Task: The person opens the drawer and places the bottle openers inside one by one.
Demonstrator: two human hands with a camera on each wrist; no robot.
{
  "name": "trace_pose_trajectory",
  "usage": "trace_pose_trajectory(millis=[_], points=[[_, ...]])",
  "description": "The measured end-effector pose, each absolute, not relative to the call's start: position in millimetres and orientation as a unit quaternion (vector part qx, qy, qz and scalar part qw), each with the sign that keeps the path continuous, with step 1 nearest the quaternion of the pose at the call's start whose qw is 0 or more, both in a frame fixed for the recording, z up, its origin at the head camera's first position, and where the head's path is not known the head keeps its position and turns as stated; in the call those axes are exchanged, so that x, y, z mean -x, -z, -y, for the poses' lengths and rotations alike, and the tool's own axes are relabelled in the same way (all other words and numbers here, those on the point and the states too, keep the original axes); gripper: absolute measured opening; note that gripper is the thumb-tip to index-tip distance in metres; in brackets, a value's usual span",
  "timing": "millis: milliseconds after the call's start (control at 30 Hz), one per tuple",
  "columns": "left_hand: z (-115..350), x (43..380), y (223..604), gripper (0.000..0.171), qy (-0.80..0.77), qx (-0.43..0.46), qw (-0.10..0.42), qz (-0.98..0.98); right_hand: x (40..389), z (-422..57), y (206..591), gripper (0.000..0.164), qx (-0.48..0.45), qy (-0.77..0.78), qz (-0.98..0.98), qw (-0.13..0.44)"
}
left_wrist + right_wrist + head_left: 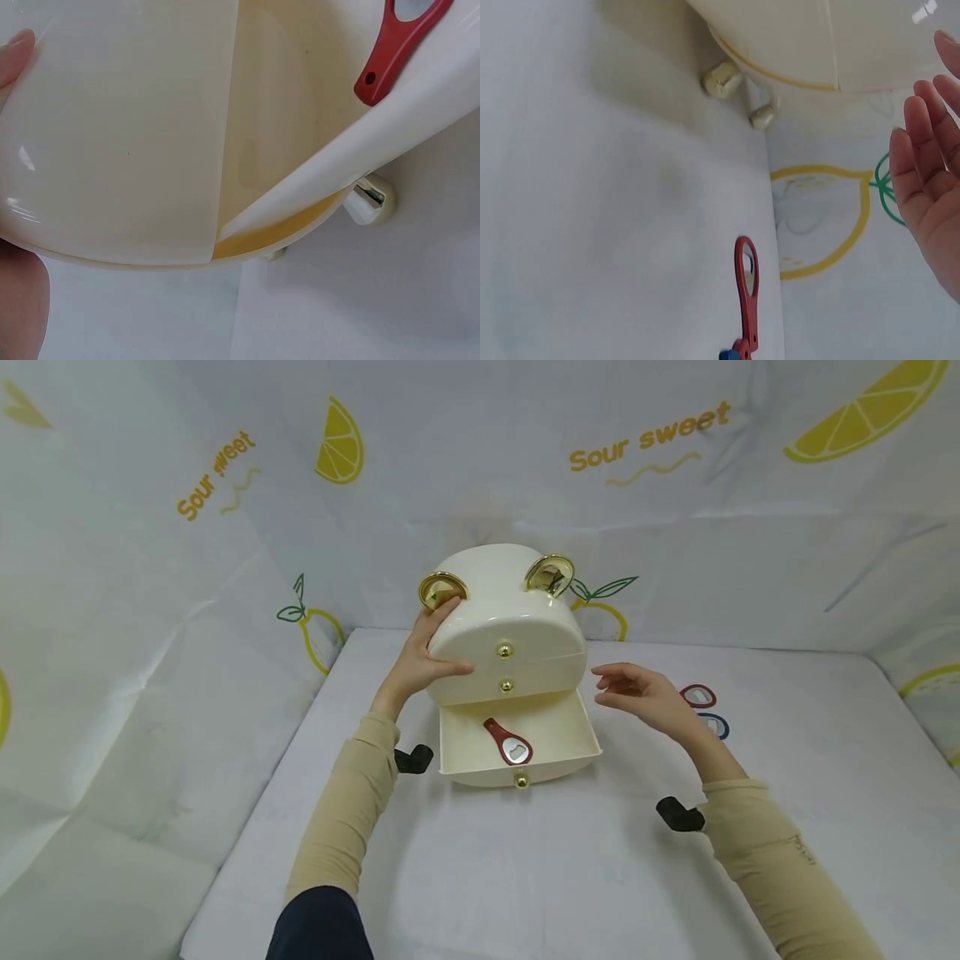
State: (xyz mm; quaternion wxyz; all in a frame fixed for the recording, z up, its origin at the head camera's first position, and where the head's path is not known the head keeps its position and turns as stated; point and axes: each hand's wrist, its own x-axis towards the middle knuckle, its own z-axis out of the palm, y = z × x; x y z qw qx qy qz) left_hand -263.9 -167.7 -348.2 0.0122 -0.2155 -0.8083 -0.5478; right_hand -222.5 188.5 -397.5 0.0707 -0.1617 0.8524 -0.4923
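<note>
A cream-white drawer box (517,631) with two gold-rimmed ears stands on the table, and gold round knobs line its front. Its lowest drawer (465,752) is pulled out. Inside lies a red bottle opener (508,742), its red handle (384,64) also showing in the left wrist view. My left hand (420,662) holds the box's left side, thumb across the front and fingers reaching up by the left ear. To the right of the box my right hand (645,695) hovers with loosely bent fingers and nothing in it, as the right wrist view also shows.
Another red bottle opener (698,696) and a blue bottle opener (714,725) lie on the table to the right, partly hidden behind my right hand and wrist. A white cloth (480,877) covers the table. Behind the box hangs a lemon-printed backdrop (465,468).
</note>
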Motion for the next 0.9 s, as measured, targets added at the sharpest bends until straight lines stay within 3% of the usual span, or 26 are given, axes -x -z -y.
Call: trace_pose_trajectory(millis=[367, 900], points=[[169, 265, 351, 0.093, 0.553, 0.217, 0.016, 0.804, 220, -246, 401, 0.046, 0.123, 0.463, -0.878, 0.028], [173, 283, 374, 0.097, 0.547, 0.213, 0.032, 0.809, 222, -309, 432, 0.055, 0.040, 0.394, -0.918, 0.029]])
